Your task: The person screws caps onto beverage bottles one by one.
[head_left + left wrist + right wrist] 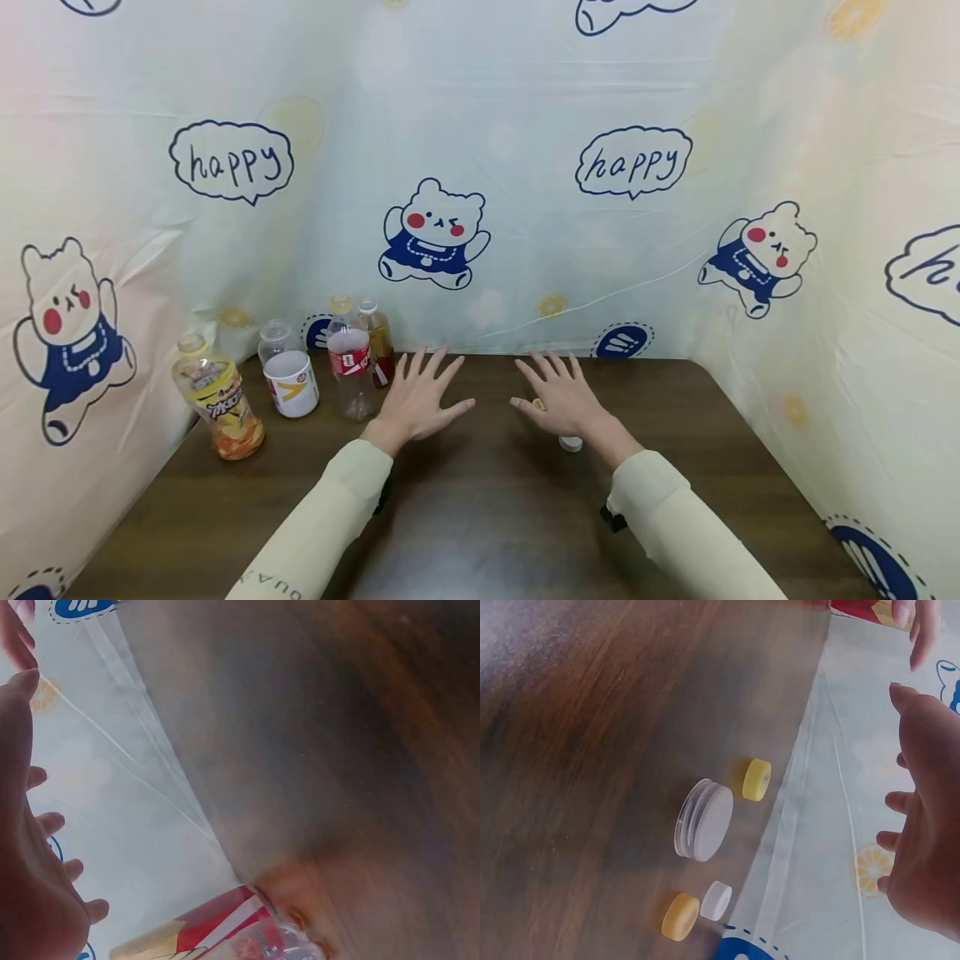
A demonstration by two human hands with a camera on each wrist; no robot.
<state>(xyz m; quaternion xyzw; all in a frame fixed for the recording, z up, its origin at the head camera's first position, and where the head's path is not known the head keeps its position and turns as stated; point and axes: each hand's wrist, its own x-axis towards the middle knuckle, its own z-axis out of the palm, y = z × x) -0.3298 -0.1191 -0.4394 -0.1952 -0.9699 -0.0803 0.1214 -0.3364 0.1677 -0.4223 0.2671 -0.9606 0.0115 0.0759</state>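
Note:
In the head view my left hand [416, 398] hovers over the table, palm down with fingers spread, holding nothing. Nearest to it is a clear plastic bottle [357, 392] with a red label. My right hand [564, 400] is likewise spread, above several bottle caps that it partly hides. The right wrist view shows these caps lying on the wood: a wide white cap [713, 823], a yellow cap [757, 780], a small white cap [716, 901] and an orange-yellow cap [680, 916]. Neither hand touches a cap or a bottle.
Left on the dark wooden table [480, 533] stand a yellow-labelled bottle [225, 408], a wide-mouthed clear bottle [291, 379] with a white label, and a bottle of brown liquid [380, 346]. A printed cloth [525, 242] hangs along the back and sides.

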